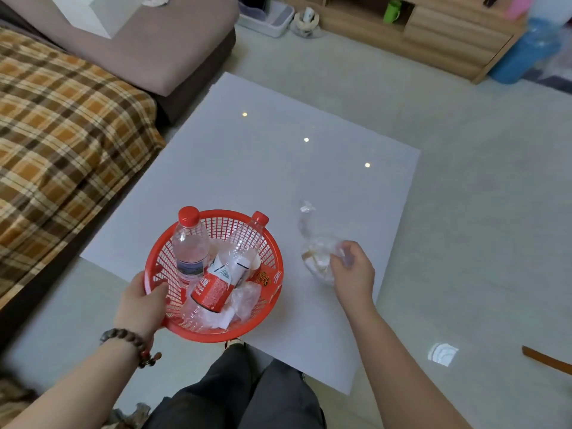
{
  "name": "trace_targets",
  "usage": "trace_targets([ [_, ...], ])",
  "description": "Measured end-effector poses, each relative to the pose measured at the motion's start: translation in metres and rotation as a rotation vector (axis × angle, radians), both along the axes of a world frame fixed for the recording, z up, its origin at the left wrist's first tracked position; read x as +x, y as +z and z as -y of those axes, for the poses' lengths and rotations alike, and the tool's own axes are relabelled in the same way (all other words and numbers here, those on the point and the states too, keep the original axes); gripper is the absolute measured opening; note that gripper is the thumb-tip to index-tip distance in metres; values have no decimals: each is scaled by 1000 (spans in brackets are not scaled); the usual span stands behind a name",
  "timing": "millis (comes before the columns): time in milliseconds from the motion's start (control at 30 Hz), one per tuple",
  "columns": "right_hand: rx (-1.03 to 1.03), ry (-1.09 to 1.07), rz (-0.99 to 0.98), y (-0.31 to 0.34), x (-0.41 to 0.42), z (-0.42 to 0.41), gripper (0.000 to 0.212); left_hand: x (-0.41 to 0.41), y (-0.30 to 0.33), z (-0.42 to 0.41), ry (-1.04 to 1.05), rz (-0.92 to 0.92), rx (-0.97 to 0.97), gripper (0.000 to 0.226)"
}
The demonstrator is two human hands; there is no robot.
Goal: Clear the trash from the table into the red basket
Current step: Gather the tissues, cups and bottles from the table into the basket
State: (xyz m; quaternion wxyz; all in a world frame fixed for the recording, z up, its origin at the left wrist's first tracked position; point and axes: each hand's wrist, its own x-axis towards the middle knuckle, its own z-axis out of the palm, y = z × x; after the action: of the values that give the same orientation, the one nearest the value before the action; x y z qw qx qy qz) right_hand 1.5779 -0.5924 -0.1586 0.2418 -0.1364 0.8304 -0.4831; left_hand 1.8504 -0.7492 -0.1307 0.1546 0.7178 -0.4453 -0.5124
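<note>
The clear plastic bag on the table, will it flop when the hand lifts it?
Probably. The clear plastic bag looks thin and crumpled, so it should sag and crinkle. It seems light, with only small scraps inside. The right hand is closing on it; its loose twisted top may dangle.

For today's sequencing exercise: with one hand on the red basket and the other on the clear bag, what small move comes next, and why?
Probably lift the clear plastic bag, gripped by the right hand, toward the red basket: it looks like the table's last trash.
</note>
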Motion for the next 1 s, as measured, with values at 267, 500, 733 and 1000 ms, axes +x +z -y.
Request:
trace_targets([
  [267, -207, 262, -229, 104, 62, 17, 36, -19, 25, 12, -74, -58, -28, 18],
  [500, 198, 663, -625, 87, 97, 24, 44, -37, 37, 9, -123, -164, -68, 17],
  [733, 488, 716, -717, 73, 109, 28, 73, -39, 38, 10, -226, -179, -88, 22],
  [1000, 282, 518, -665, 110, 110, 9, 67, -51, 39, 9, -284, -227, -98, 22],
])
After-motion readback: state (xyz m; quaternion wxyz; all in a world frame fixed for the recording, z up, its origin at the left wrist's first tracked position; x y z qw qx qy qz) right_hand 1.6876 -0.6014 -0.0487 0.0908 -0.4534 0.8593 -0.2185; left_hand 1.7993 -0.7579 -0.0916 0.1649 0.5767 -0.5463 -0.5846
